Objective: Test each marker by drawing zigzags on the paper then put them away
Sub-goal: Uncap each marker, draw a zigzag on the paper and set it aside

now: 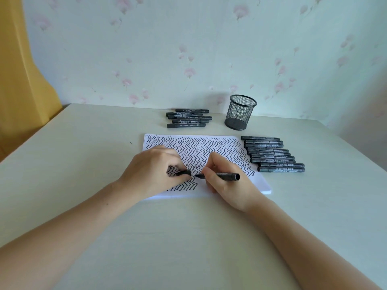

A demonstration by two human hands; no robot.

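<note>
A white paper stack [259, 182] covered with black zigzags lies mid-table. My right hand [227, 185] grips a black marker [227, 176] lying nearly level over the paper, its bare tip pointing left. My left hand [151, 170] pinches the marker's black cap [184, 172] just left of that tip, a small gap between them. A row of several black markers [274, 153] lies right of the paper. Another group of several markers [188, 118] lies behind the paper. A black mesh pen cup [240, 113] stands upright at the back and looks empty.
The pale table [83, 164] runs to a floral wall at the back. A yellow curtain [18, 80] hangs at the left. The table's right edge [354, 147] slants away past the marker row.
</note>
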